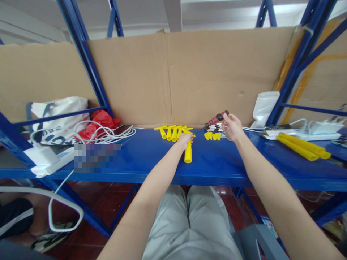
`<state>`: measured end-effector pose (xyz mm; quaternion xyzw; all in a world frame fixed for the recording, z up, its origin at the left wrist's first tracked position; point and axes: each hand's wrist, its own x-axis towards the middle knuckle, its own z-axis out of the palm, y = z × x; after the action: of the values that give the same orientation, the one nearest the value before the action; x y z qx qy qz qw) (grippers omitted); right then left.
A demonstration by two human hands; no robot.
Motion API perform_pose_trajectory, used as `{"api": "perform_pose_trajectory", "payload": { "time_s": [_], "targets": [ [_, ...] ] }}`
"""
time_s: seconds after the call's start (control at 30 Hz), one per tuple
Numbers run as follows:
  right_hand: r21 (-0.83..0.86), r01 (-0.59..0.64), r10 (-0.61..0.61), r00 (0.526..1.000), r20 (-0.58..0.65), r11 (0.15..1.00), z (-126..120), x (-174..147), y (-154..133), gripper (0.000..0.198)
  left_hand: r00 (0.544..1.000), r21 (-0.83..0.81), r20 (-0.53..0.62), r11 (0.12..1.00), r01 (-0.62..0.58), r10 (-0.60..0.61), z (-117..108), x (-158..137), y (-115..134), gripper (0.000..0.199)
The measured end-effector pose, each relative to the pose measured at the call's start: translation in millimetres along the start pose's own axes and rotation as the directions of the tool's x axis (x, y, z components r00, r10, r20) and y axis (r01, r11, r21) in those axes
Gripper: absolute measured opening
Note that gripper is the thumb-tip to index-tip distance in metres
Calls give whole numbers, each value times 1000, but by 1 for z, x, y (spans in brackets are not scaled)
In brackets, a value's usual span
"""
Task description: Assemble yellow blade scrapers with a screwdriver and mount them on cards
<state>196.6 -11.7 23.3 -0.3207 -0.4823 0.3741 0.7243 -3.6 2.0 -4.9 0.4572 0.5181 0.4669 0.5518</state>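
Note:
My left hand is closed around a yellow tube with a crosspiece at its far end; the open end points toward me. In my right hand is a screwdriver with a red and black handle, pinched near the butt. Its shaft slants down left to the top of the tube; the exact contact of the tip is too small to make out. Just beyond my left hand several yellow T-shaped pieces lie in a row. Small yellow parts sit below the screwdriver, beside thin dark-and-white sticks.
Loose yellow tubes lie at right near a power strip and a white pouch. At left are a cloth bag, a red plastic bag and coiled white cables. A cardboard wall backs the blue bench.

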Motion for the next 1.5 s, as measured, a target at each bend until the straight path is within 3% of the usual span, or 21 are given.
{"api": "perform_pose_trajectory", "payload": {
  "time_s": [0.17, 0.57, 0.83, 0.97, 1.5],
  "targets": [
    [-20, 5, -6, 998, -60, 1000, -1, 2, 4, 53, 1000, 8, -4, 1000, -6, 6, 1, 0, 0, 13],
    [27, -99, 98, 994, 53, 995, -3, -1, 0, 50, 1000, 24, -1, 1000, -1, 1, -2, -3, 3, 17],
    [-42, -35, 30, 994, -108, 999, -4, 1, 6, 55, 1000, 29, 9, 1000, -10, 10, 0, -6, 4, 17],
    [-53, -46, 39, 991, -130, 998, -3, 1, 6, 56, 1000, 18, 7, 1000, -18, 18, 0, -6, 4, 18],
    [-87, -92, 93, 996, 11, 992, -4, -2, 1, 43, 999, 15, -41, 1000, -21, 22, -2, -2, 3, 15]
  ]
}}
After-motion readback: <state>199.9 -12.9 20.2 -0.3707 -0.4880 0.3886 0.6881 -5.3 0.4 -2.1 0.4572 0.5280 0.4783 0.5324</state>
